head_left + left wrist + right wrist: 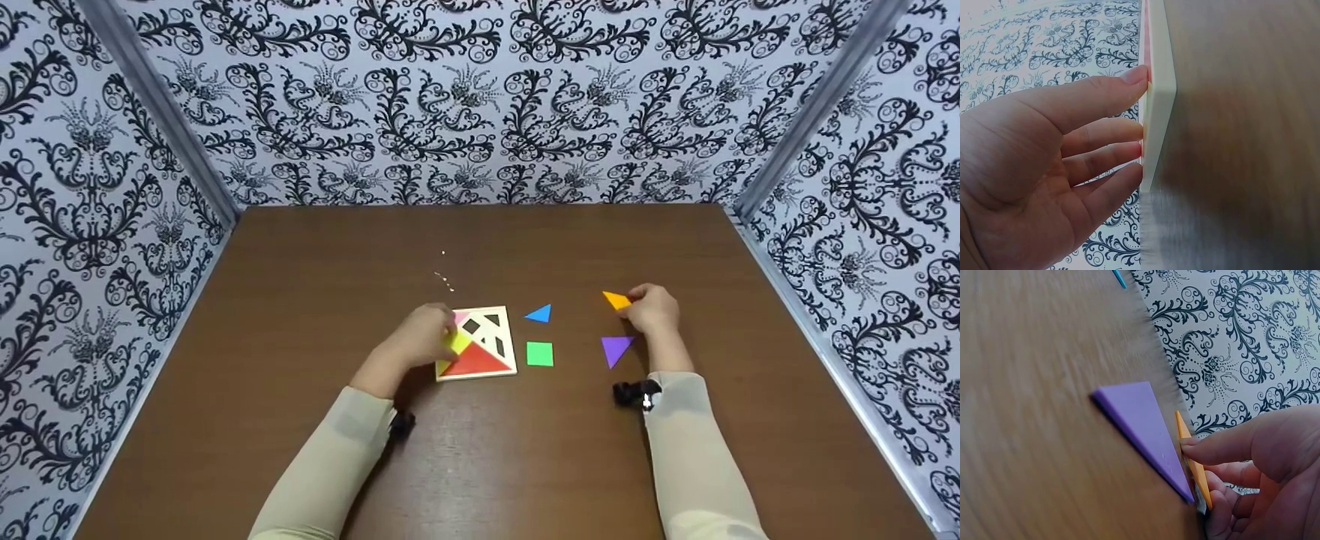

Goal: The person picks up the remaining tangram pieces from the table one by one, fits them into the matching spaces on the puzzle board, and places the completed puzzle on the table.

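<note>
A white tangram board (511,349) holds a large red triangle (478,360) and yellow and pink pieces, with several dark cut-outs showing in it. My left hand (424,335) covers the board's left side; in the left wrist view, the fingertips (1134,129) and thumb touch its upper face with the fingers fairly straight. At the right, my right hand (655,309) pinches an orange triangle (616,300) between thumb and fingers. Just below that hand lies a purple triangle (616,349), seen close up in the right wrist view.
Between the board and the right hand, a blue triangle (540,313) and a green square (540,354) lie on the brown table (480,450). Small pale specks (446,282) appear behind the board. Patterned walls (480,105) close off the back and sides.
</note>
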Demonstrator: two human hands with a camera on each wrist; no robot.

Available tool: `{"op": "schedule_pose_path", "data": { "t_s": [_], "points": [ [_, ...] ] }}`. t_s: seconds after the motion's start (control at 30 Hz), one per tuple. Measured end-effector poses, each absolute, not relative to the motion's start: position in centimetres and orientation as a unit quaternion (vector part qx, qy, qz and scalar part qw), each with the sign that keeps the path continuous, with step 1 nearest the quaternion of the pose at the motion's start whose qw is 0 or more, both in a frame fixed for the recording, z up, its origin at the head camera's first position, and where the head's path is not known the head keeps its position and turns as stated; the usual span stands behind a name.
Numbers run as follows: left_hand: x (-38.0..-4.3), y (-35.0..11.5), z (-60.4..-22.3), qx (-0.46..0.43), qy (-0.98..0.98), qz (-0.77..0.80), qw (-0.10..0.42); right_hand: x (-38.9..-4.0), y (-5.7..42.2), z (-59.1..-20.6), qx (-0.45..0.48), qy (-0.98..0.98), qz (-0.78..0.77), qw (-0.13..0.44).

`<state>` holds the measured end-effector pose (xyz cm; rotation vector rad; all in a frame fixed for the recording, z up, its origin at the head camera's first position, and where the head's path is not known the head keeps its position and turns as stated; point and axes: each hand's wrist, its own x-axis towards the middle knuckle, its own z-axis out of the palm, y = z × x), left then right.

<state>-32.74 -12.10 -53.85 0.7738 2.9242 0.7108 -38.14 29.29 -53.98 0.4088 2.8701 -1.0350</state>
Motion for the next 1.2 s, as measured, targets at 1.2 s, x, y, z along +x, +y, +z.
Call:
{"op": "schedule_pose_path", "data": {
  "t_s": [1.2],
  "points": [
    [-33.0, -12.3, -54.0, 0.245, 0.945, 0.217, 0.027, -38.3, 31.0, -53.7, 0.15, 0.931, -0.331, 0.025]
  ]
}}
